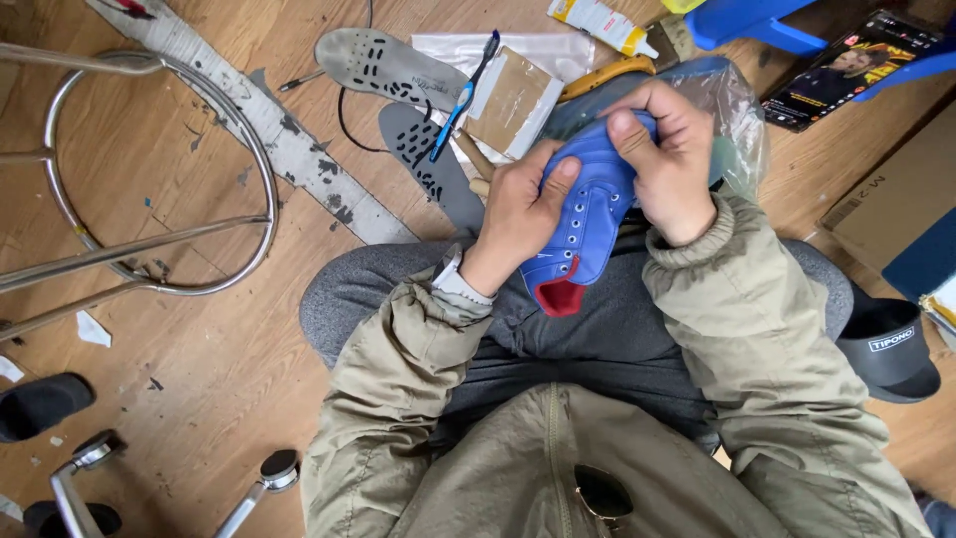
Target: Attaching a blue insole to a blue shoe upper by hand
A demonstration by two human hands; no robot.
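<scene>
Wooden floor, cluttered; blue shoe held over my lap.
Grey insoles (398,70) and toothbrush (466,92) lie at left; my left hand (518,214) and right hand (669,164) both clamp the blue shoe (588,224), thumbs pressing its upper.

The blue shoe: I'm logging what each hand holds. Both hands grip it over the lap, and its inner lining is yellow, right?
Not quite. The head view shows both the left hand and the right hand holding the blue shoe over the lap, but its inner lining is red, not yellow.
</scene>
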